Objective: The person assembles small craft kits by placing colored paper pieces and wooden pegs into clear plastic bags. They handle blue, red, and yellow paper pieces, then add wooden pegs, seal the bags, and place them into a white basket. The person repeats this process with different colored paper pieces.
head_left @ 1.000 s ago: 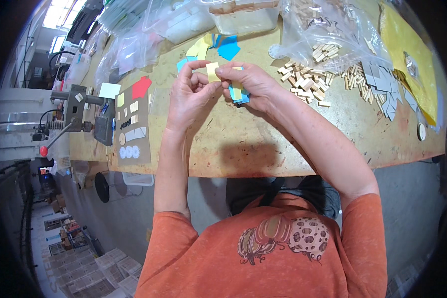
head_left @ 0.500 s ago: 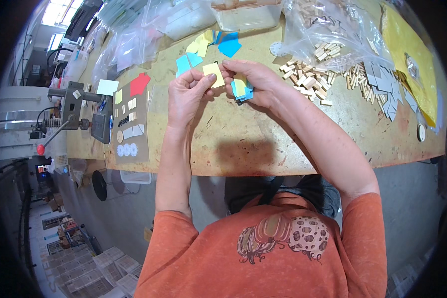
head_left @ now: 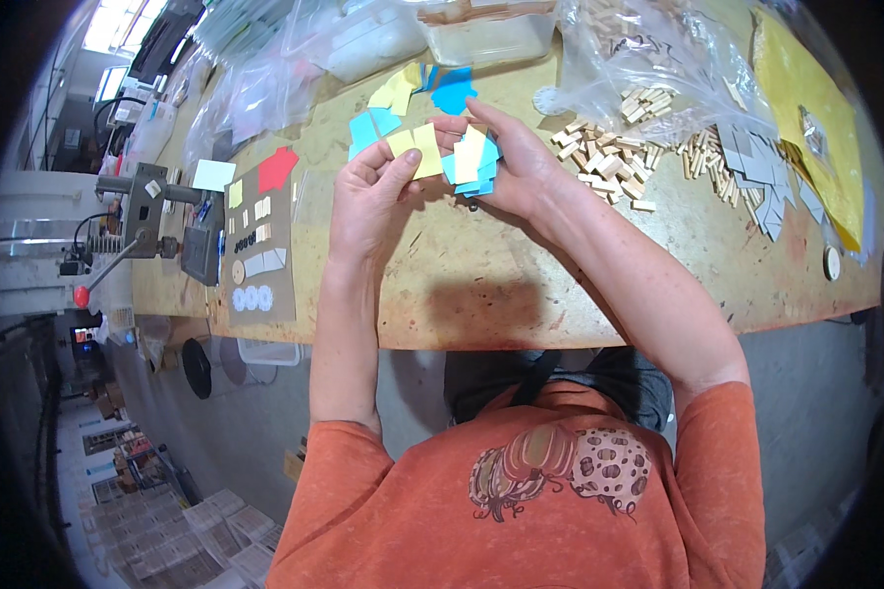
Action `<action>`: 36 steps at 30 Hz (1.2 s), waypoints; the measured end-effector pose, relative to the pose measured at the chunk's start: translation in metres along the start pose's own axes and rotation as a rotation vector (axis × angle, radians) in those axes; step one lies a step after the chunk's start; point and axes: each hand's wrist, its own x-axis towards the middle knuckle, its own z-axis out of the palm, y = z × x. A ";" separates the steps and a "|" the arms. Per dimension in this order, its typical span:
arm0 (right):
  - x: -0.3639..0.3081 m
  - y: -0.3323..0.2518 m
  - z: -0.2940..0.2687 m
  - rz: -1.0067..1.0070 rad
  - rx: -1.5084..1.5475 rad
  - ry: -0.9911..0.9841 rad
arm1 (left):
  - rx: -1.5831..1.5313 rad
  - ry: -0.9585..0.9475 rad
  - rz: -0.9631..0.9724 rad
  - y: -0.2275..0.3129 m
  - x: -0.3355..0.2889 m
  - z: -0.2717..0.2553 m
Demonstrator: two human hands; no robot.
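My left hand (head_left: 359,204) pinches two pale yellow flat pieces (head_left: 428,155), fanned side by side, between thumb and fingers. Close beside it, my right hand (head_left: 523,165) is turned palm up with the thumb raised, cradling several light blue flat pieces (head_left: 479,183) with a yellow piece (head_left: 469,153) on top. Both hands are above the worktable (head_left: 413,304). Just beyond them lie more light blue pieces (head_left: 371,126), yellow pieces (head_left: 397,90) and darker blue pieces (head_left: 453,89).
At left, a brown sample board (head_left: 280,211) carries small parts and a red house-shaped piece (head_left: 277,169), near a lever press (head_left: 145,216). Wooden blocks (head_left: 609,162), grey pieces (head_left: 751,167) and a yellow envelope (head_left: 820,137) lie right. Plastic bags (head_left: 648,59) and tubs (head_left: 491,34) stand behind.
The left hand now shows two yellow pieces fanned out instead of one. My right thumb has lifted, and the pieces in that palm are more spread and exposed.
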 end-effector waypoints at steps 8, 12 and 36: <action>-0.008 0.003 0.011 -0.049 -0.037 -0.004 | 0.410 -0.045 0.167 0.004 -0.005 0.020; -0.011 0.004 0.011 -0.020 -0.039 -0.071 | 0.702 0.025 0.304 0.003 -0.005 0.022; -0.046 0.036 0.062 -0.197 -0.371 -0.156 | 0.076 0.044 0.129 -0.014 -0.053 0.015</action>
